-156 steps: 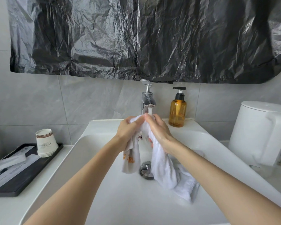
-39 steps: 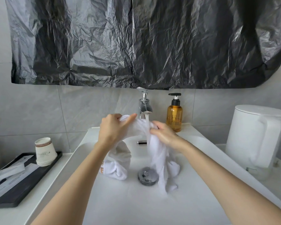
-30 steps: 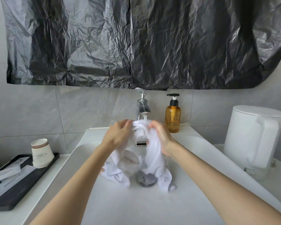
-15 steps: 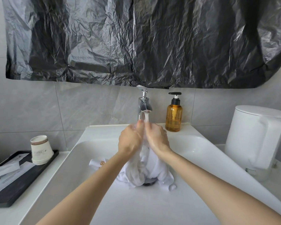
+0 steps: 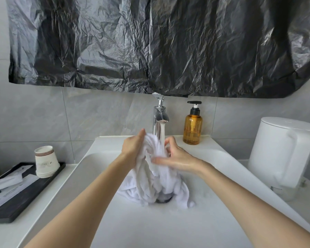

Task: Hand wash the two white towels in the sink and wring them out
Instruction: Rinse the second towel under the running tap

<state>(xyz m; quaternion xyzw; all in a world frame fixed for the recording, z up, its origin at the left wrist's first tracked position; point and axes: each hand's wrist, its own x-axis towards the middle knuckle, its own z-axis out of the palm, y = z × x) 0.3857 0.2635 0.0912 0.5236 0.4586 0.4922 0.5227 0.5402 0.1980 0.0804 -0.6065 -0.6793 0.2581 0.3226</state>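
Both hands are up under the faucet (image 5: 158,115), water stream (image 5: 162,133) running straight onto the towel bundle (image 5: 156,179). It's hard to say whether that white mass is one towel or two; the folds run together. The left hand (image 5: 132,149), just left of the faucet, has its fingers curled round the bunched top, and those fingertips are buried in cloth. The right hand (image 5: 175,158), just right of the stream, clasps the cloth between its arched thumb and its fingers, which blur into the wet white. The bundle's tail drapes down in front of the faucet and covers most of the drain (image 5: 164,199); only a dark sliver peeks out.

The sink (image 5: 222,158) rim curves wide on both sides of the faucet, with bare basin in front of the bundle and to either side. The soap bottle (image 5: 192,127) stands just right of the faucet on the back ledge, near the right hand. Well to the right, a white lidded container (image 5: 283,154) is cut off by the frame. Well to the left, stacked paper cups (image 5: 46,161) sit on a black tray (image 5: 25,194), itself clipped at the edge. Black plastic sheet (image 5: 168,42) hangs above the faucet.
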